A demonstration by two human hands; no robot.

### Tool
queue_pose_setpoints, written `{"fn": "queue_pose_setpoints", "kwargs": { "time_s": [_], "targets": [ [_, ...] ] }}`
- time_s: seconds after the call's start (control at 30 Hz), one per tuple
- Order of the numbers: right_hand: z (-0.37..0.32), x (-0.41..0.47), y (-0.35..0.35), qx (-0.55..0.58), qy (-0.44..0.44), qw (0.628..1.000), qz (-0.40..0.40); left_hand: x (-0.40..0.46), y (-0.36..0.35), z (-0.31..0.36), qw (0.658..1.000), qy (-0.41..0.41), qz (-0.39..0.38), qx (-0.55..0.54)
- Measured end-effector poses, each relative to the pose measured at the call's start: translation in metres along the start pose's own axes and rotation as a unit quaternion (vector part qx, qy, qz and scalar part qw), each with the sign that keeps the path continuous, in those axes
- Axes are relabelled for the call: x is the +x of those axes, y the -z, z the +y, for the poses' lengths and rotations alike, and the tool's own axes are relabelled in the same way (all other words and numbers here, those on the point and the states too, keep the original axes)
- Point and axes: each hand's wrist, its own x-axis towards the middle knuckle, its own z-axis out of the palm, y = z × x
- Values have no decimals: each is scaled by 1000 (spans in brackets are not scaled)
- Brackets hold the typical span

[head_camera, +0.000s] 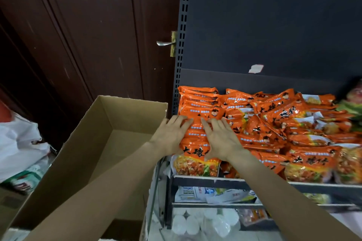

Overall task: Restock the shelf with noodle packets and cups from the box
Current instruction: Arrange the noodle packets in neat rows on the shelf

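Note:
Orange noodle packets [278,123] fill the dark metal shelf [254,183] in overlapping rows. Both my hands lie flat on the leftmost stack of packets [197,107]. My left hand [172,133] presses its left side with fingers straight. My right hand [221,137] presses the packets beside it, fingers spread. The brown cardboard box [84,143] stands open left of the shelf, and the part of its inside that I can see holds nothing.
A dark wooden door [88,35] with a metal handle [163,43] rises behind the box. White plastic bags [19,143] lie at the far left. Lower shelves hold white lidded cups [188,223] and paper-wrapped goods [211,193].

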Motion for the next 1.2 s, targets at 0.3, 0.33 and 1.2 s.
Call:
{"fn": "queue_pose_setpoints", "kwargs": {
  "time_s": [0.3, 0.33, 1.2],
  "targets": [
    [-4, 15, -18, -42, -35, 988, 148, 9, -8, 2, 996, 40, 83, 17],
    [-4, 17, -17, -31, -37, 988, 146, 12, -8, 2, 996, 43, 83, 14],
    [15, 28, -5, 34, -60, 997, 21, 24, -11, -19, 984, 63, 7, -169]
  ]
}}
